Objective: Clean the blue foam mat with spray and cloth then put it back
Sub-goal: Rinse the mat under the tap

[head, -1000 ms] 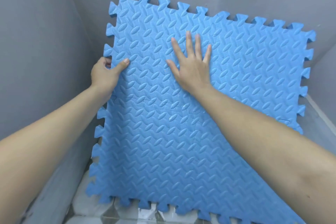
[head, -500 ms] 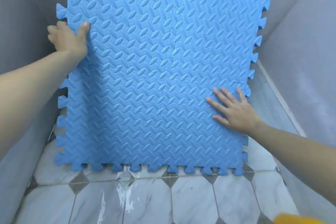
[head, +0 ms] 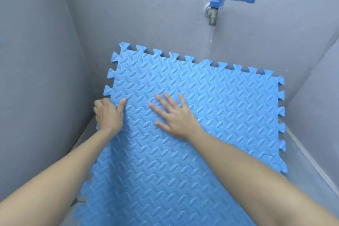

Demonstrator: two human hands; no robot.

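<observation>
The blue foam mat [head: 220,115], with a raised leaf pattern and jigsaw edges, leans tilted against the grey back wall in a corner. My left hand [head: 108,113] grips its left edge, thumb on the front face and fingers curled behind. Flat on the mat's upper middle lies my right hand [head: 176,115], fingers spread and straight. No spray bottle or cloth is in view.
A metal tap with a blue lever handle [head: 216,9] sticks out of the back wall [head: 146,14] above the mat, and water trickles from it. Grey walls close in on the left [head: 36,79] and right [head: 315,97]. A strip of floor [head: 308,167] shows at the right.
My right hand has moved from the mat's lower right edge back up to its upper middle. The view has tilted up, bringing the tap in and taking the tiled floor out.
</observation>
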